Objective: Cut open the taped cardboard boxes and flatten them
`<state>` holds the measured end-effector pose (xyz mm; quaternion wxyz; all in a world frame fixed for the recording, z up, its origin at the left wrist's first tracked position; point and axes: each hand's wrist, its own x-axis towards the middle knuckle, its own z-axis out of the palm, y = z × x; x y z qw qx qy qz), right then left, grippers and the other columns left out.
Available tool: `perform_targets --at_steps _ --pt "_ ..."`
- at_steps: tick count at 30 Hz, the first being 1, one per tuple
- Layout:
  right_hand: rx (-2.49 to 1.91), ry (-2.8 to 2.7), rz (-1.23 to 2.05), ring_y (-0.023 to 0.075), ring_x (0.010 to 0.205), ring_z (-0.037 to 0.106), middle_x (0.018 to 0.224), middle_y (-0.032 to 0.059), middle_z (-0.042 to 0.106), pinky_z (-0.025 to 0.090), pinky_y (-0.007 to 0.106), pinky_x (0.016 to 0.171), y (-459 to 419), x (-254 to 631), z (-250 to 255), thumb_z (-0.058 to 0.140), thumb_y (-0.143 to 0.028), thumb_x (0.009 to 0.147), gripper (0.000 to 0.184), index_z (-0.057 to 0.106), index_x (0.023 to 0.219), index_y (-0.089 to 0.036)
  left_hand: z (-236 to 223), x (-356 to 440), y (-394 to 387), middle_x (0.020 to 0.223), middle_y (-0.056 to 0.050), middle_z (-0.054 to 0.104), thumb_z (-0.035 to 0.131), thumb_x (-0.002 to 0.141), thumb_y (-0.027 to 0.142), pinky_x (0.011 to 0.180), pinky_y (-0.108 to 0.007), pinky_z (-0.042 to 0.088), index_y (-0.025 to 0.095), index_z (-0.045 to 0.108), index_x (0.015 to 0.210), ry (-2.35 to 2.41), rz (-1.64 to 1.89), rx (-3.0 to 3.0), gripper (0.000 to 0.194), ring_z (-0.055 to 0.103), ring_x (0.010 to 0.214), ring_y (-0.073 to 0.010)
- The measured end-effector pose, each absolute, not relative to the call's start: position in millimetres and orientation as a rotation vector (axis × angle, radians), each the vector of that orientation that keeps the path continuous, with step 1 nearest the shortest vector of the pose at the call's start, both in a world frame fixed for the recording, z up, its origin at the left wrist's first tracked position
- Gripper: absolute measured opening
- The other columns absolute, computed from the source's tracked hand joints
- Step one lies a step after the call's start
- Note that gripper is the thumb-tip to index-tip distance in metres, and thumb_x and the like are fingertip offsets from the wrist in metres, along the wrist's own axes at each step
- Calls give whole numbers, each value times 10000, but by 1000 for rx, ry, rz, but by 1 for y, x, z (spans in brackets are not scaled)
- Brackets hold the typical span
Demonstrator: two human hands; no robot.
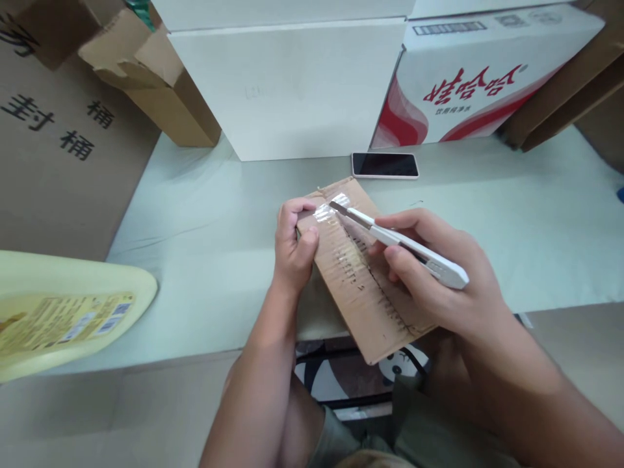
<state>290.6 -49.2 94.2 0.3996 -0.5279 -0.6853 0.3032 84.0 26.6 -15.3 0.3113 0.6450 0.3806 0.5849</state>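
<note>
A flat piece of brown cardboard [363, 286] lies partly over the near edge of the pale green table [205, 240]. My left hand [292, 244] is closed, pinching the cardboard's far left corner where clear tape [331, 207] sticks to it. My right hand [439, 273] is wrapped round a white utility knife [414, 250], held like a pen. The knife's blade tip rests on the taped corner, close to my left thumb.
A phone [385, 165] lies face up behind the cardboard. A white box [292, 84] and a red-and-white printed carton [482, 71] stand at the back. Brown cartons [63, 130] crowd the left. A pale yellow object [63, 312] with a label juts in at left.
</note>
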Motion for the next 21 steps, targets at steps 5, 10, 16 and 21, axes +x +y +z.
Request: perform_targets --at_steps 5,10,16,21 --pt "-1340 -1761 768 176 671 702 888 19 785 533 303 623 -48 290 94 650 -318 1006 179 699 1159 -240 -18 85 27 1178 -62 673 619 970 588 1068 -494 510 304 653 1162 994 1581 1662 345 636 1151 -309" --pt "-1349 -1688 826 135 566 611 797 1 740 489 279 552 -49 291 95 631 -314 1009 137 695 1094 -226 -19 86 30 1151 -63 671 629 955 636 1031 -488 533 293 648 1146 978 1589 1674 394 643 1109 -307" --pt "-1334 -1694 857 157 618 669 865 20 791 532 289 587 -44 289 94 666 -328 985 176 698 1130 -233 -18 87 33 1110 -62 683 636 924 648 1001 -504 559 293 647 1108 995 1610 1652 400 659 1070 -309" --pt "-1334 -1562 915 129 541 588 750 -2 739 468 262 510 -45 290 94 661 -333 971 121 692 1007 -222 -16 90 33 1093 -61 694 638 903 665 977 -508 565 293 641 1082 1016 1614 1606 413 667 1051 -311"
